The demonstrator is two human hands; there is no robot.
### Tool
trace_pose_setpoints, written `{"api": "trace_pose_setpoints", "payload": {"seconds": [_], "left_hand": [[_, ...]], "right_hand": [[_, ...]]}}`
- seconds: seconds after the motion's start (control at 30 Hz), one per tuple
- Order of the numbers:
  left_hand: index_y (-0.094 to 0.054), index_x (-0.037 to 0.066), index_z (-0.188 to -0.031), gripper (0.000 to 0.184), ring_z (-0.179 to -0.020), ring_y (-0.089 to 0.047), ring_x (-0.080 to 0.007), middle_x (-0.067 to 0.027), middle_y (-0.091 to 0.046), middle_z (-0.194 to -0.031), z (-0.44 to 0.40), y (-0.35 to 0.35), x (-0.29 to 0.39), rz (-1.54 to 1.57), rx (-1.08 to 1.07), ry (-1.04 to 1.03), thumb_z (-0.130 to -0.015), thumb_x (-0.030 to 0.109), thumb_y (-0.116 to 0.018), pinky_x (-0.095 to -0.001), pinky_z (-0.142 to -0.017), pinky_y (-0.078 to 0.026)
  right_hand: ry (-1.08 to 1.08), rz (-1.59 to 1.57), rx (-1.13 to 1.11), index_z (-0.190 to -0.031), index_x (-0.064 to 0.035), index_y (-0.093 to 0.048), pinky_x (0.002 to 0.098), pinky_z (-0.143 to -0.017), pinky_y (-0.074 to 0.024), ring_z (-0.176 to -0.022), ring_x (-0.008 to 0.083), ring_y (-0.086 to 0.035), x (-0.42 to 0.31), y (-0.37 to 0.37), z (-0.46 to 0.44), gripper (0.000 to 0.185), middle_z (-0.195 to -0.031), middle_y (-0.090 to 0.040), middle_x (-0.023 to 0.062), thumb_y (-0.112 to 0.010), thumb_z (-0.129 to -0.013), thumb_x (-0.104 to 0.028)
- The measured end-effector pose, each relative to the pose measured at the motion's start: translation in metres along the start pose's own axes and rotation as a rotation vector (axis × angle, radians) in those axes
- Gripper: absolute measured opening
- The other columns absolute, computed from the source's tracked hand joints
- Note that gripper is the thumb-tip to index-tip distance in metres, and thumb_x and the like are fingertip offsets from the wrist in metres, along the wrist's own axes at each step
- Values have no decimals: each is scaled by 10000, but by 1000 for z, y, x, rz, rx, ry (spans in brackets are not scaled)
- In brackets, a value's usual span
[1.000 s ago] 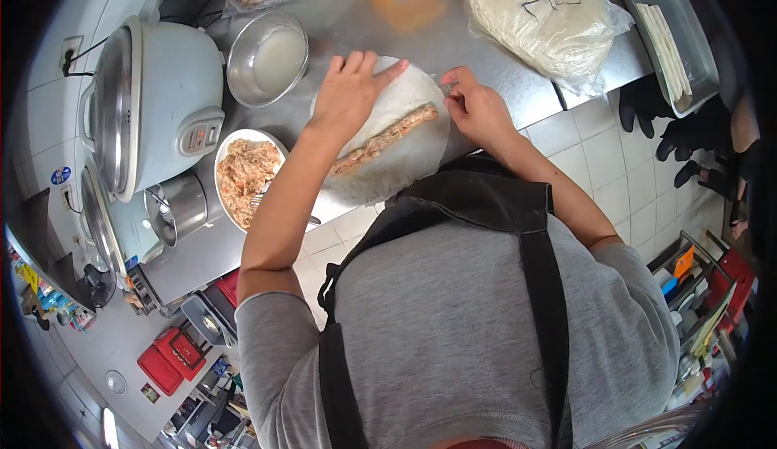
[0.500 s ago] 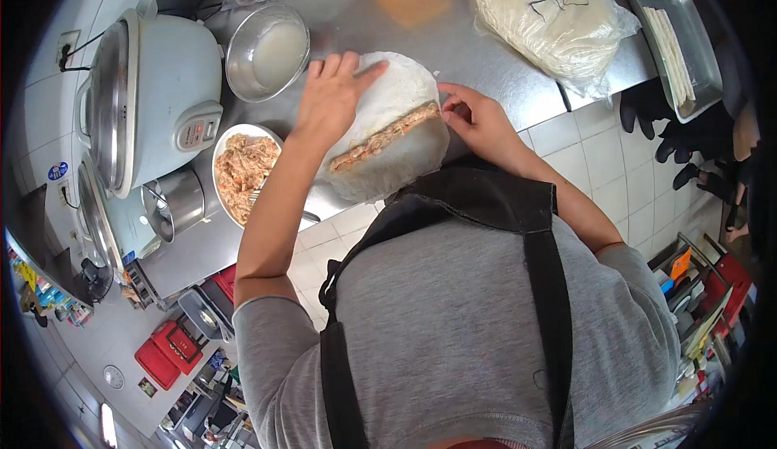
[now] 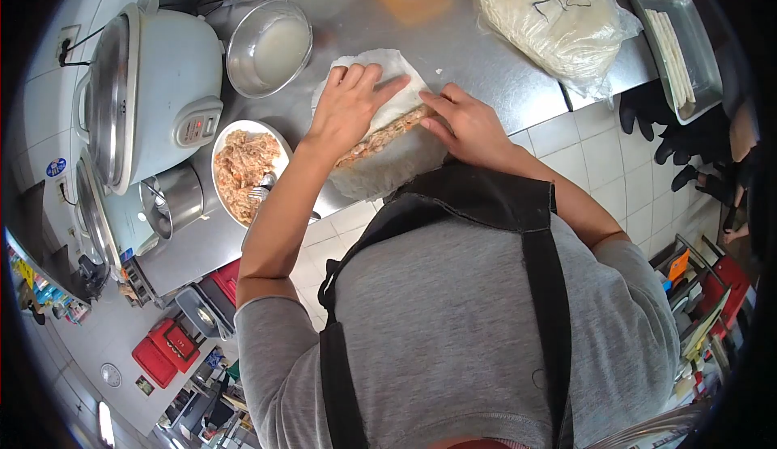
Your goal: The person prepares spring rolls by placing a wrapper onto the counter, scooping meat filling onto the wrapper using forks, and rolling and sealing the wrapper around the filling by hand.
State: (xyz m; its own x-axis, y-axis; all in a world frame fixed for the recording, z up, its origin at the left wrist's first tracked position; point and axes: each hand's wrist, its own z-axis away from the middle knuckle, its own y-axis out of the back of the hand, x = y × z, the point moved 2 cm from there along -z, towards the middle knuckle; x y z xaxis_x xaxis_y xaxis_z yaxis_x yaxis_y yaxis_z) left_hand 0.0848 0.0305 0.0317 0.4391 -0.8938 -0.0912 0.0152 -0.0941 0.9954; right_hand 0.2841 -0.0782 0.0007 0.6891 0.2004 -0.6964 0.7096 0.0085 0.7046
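Observation:
A thin white round wrapper (image 3: 405, 103) lies on the steel counter, its right side folded inward. Across it runs a strip of minced filling (image 3: 387, 136). My left hand (image 3: 348, 105) rests palm down on the wrapper's left part, thumb pointing right and fingers apart. At the right end of the strip, my right hand (image 3: 463, 121) has its thumb and index finger around the folded wrapper edge. A white oval bowl of minced filling (image 3: 245, 166) with a fork (image 3: 261, 192) in it is left of my left forearm. The strip's left end is partly hidden by my left hand.
A metal bowl of whitish liquid (image 3: 279, 52) stands behind the left hand. Plastic-wrapped white sheets (image 3: 554, 24) sit at the back right, beside a metal tray (image 3: 702, 61) of thin white rolls (image 3: 670, 57). A large rice cooker (image 3: 174, 101) and a steel pot (image 3: 180, 198) occupy the left.
My right hand has moved left onto the wrapper and folded its right side inward over the strip's end. My left hand has shifted slightly right and down on the wrapper.

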Motion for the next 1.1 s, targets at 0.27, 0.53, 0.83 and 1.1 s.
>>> {"api": "trace_pose_setpoints", "payload": {"seconds": [0.27, 0.53, 0.83, 1.1], "left_hand": [[-577, 279, -1475, 617, -1010, -536, -186, -9, -557, -1038, -11, -13, -10, -149, -7, 41, -885, 98, -589, -351, -892, -398], [-689, 302, -1351, 583, -1016, -542, -236, -29, -574, -1068, -7, 42, -52, -231, 212, 387, -843, 40, -576, -405, -877, -403], [-759, 344, -1242, 521, -1144, -531, -284, -69, -611, -1159, 26, -10, -163, -328, -192, 615, -861, 57, -549, -452, -929, -413], [-818, 258, -1054, 449, -1075, -521, -288, -71, -591, -1067, 64, 79, -90, 143, 7, 576, -801, -9, -561, -434, -923, -403]], "right_hand": [[-49, -13, -31, -1249, -33, -677, 450, -763, -556, -898, 358, -675, 0, 1, -4, 396, -1000, -635, 153, -659, -977, -321], [-111, -60, -64, -1188, -59, -712, 454, -774, -546, -907, 360, -671, 1, 6, -10, 332, -1010, -640, 137, -651, -983, -312], [-99, -72, 8, -1169, -93, -722, 426, -830, -548, -993, 335, -666, 6, 5, -18, 278, -1117, -638, 140, -673, -970, -282], [70, -114, 6, -1155, -94, -717, 430, -842, -542, -976, 328, -653, -16, 15, -26, 248, -1092, -644, 119, -703, -936, -207]]}}
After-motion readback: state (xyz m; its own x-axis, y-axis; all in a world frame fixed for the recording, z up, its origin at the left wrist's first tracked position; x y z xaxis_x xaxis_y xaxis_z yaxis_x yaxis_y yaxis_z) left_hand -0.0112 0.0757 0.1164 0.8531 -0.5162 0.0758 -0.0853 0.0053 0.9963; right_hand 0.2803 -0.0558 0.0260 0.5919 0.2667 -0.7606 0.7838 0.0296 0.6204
